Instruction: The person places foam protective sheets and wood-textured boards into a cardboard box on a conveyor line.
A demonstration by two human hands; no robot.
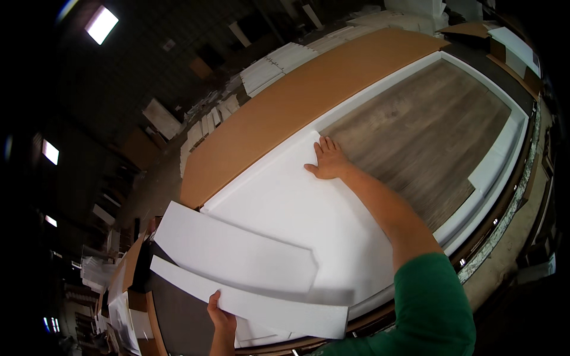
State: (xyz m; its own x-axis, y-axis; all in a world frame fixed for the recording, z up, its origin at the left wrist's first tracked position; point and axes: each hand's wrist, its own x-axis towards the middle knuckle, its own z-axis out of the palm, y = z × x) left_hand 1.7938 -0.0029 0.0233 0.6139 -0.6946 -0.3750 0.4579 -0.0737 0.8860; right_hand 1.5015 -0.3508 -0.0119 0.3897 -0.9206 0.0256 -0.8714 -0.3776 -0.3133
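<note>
Left hand (221,316) pinches a white strip (273,310); right hand (329,161), splayed wide, touches a white sheet (285,199).

Hall (148,71) lay dim, windows (102,25) glared at left, white sheet (279,202) showed bright, soft shadow fell beside right arm (389,210), edges bowed toward black corners.

Just left of the wood-grain panel (439,124), the right hand (330,160) lies spread on a white sheet (338,231). Farther left of the panel, the left hand (223,317) grips a narrow white strip (261,310); brown cardboard (297,98) lies beyond the panel.
</note>
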